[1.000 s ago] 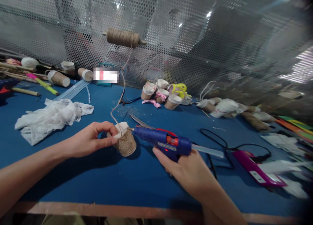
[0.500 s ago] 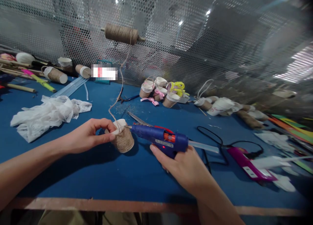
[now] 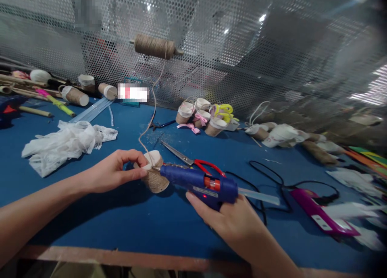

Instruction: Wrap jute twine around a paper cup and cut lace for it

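Observation:
Between thumb and fingers, my left hand [image 3: 122, 170] pinches the rim of a small paper cup [image 3: 157, 183] wrapped in brown twine. The cup is tilted, its white inside partly showing. From its rim the twine strand [image 3: 155, 98] runs up to a twine spool [image 3: 154, 46] mounted on the mesh. My right hand [image 3: 231, 219] grips a blue glue gun [image 3: 193, 180], with a clear glue stick [image 3: 260, 196] jutting from its back and a small red light on. The gun's nozzle meets the cup near its wrapped rim. Red-handled scissors [image 3: 181, 155] lie just behind the gun.
White lace [image 3: 71, 143] is heaped at the left. Several decorated cups [image 3: 216, 125] stand at the back, and more wrapped cups [image 3: 281, 135] lie farther right. A purple power strip [image 3: 323, 213] and black cord [image 3: 282, 179] occupy the right. A perforated metal screen [image 3: 211, 60] rises behind the blue table.
The glue gun's nozzle has shifted down and left along the cup rim, and the gun has dropped clear of the scissors. The whole view has shifted slightly.

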The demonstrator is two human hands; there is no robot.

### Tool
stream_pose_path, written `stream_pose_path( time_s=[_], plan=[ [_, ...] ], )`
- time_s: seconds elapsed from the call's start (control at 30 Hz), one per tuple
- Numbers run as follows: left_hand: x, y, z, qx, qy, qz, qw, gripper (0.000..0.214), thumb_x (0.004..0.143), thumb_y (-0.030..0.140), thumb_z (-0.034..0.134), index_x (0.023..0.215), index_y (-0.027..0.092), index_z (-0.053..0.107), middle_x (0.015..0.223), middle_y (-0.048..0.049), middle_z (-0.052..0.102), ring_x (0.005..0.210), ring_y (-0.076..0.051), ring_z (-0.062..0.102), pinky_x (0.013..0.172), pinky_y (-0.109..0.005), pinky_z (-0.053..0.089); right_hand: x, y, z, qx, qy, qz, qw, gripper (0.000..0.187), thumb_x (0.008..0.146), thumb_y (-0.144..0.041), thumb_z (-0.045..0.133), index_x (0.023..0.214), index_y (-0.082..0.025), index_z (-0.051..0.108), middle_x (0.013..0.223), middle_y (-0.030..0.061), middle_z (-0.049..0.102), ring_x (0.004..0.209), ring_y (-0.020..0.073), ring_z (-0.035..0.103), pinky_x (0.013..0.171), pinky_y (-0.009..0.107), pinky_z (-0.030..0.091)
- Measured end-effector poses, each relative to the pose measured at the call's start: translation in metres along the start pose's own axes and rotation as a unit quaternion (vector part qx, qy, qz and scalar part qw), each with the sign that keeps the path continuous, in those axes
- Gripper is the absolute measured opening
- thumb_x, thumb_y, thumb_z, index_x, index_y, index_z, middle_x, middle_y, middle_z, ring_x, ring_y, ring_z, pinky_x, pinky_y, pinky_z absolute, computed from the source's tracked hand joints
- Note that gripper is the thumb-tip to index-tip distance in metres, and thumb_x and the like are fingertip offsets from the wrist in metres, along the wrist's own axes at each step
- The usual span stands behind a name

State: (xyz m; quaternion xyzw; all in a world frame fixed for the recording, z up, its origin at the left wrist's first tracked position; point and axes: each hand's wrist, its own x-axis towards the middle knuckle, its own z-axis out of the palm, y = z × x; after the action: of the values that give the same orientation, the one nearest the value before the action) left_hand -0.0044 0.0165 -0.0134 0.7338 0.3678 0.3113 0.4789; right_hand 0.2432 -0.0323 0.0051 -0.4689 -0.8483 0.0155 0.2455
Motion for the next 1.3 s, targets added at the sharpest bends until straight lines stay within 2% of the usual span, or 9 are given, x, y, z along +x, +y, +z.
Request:
stream_pose_path(
  time_s=[0.17,0.27,0.53,0.8,0.93,1.03,1.1,1.2,1.3],
  plan=[
    [0.0,0.001,0.0,0.001,0.0,0.0,1.0,0.017,0.08,0.029,0.053,0.07,0.015,0.053,0.081,-0.0038,0.059,0.082,-0.017,0.053,0.074,-0.029,0.041,-0.006,0.004,0.004,-0.04,0.014,-0.045,0.998,0.032,0.083,-0.024,0.04,0.079,-0.022,0.071,0.059,0.006,0.066,0.057,0.0205,0.062,0.056,0.031,0.05],
    [-0.001,0.001,0.0,-0.006,-0.005,0.0,1.0,0.018,0.081,0.03,0.052,0.071,0.015,0.053,0.083,-0.0044,0.059,0.083,-0.017,0.053,0.076,-0.029,0.041,-0.003,0.003,0.004,-0.032,-0.016,-0.062,0.997,0.032,0.08,-0.019,0.041,0.08,-0.022,0.072,0.059,0.0058,0.067,0.051,0.0205,0.061,0.05,0.031,0.048],
    [0.0,-0.003,-0.002,0.003,-0.015,0.007,1.0,0.016,0.081,0.029,0.052,0.074,0.015,0.056,0.084,-0.0043,0.06,0.083,-0.017,0.054,0.08,-0.031,0.04,0.014,-0.008,-0.007,0.096,-0.029,0.136,0.986,0.017,0.079,-0.026,0.052,0.086,-0.017,0.065,0.053,-0.0005,0.062,0.044,0.0142,0.055,0.041,0.023,0.043],
    [-0.001,-0.003,-0.003,-0.006,-0.003,0.021,1.0,0.016,0.081,0.028,0.052,0.073,0.015,0.055,0.086,-0.005,0.06,0.084,-0.017,0.054,0.078,-0.03,0.04,0.026,0.007,-0.007,0.278,-0.093,0.256,0.921,0.025,0.077,-0.038,0.055,0.064,-0.016,0.055,0.041,-0.0047,0.046,0.037,0.0094,0.044,0.041,0.022,0.04],
    [-0.001,-0.003,-0.006,0.003,0.0,0.034,0.999,0.016,0.081,0.029,0.052,0.073,0.015,0.055,0.083,-0.0041,0.059,0.082,-0.017,0.053,0.078,-0.03,0.039,0.04,0.024,-0.005,0.373,-0.064,0.281,0.882,0.024,0.076,-0.037,0.058,0.07,-0.014,0.06,0.046,-0.0039,0.049,0.042,0.0083,0.045,0.046,0.022,0.039],
    [0.0,-0.004,-0.009,0.012,-0.002,0.04,0.999,0.018,0.081,0.03,0.052,0.072,0.015,0.054,0.082,-0.0035,0.059,0.081,-0.016,0.053,0.076,-0.03,0.04,0.056,0.044,0.001,0.311,0.0,0.341,0.887,0.021,0.075,-0.035,0.061,0.075,-0.014,0.059,0.061,-0.0008,0.058,0.052,0.009,0.051,0.051,0.021,0.042],
    [0.0,-0.005,-0.011,0.02,-0.004,0.047,0.999,0.019,0.081,0.031,0.052,0.072,0.015,0.055,0.08,-0.003,0.059,0.081,-0.016,0.052,0.076,-0.029,0.04,0.068,0.059,0.008,0.26,0.022,0.366,0.893,0.019,0.078,-0.032,0.06,0.071,-0.015,0.056,0.056,-0.0021,0.054,0.049,0.0081,0.048,0.049,0.021,0.041],
    [0.0,-0.007,-0.013,0.022,-0.011,0.051,0.998,0.02,0.081,0.033,0.053,0.073,0.015,0.056,0.079,-0.0025,0.06,0.081,-0.016,0.053,0.074,-0.028,0.04,0.084,0.079,0.022,0.213,-0.001,0.397,0.893,0.023,0.083,-0.032,0.057,0.072,-0.012,0.057,0.057,-0.0016,0.054,0.048,0.0084,0.049,0.049,0.023,0.043],
    [0.0,-0.006,-0.015,0.015,-0.03,0.042,0.999,0.019,0.08,0.033,0.053,0.073,0.015,0.056,0.08,-0.0023,0.06,0.08,-0.016,0.053,0.073,-0.027,0.04,0.094,0.09,0.036,0.171,-0.04,0.413,0.894,0.025,0.087,-0.032,0.052,0.101,-0.012,0.057,0.093,0.0052,0.061,0.075,0.0139,0.06,0.065,0.031,0.051]
  ],
)
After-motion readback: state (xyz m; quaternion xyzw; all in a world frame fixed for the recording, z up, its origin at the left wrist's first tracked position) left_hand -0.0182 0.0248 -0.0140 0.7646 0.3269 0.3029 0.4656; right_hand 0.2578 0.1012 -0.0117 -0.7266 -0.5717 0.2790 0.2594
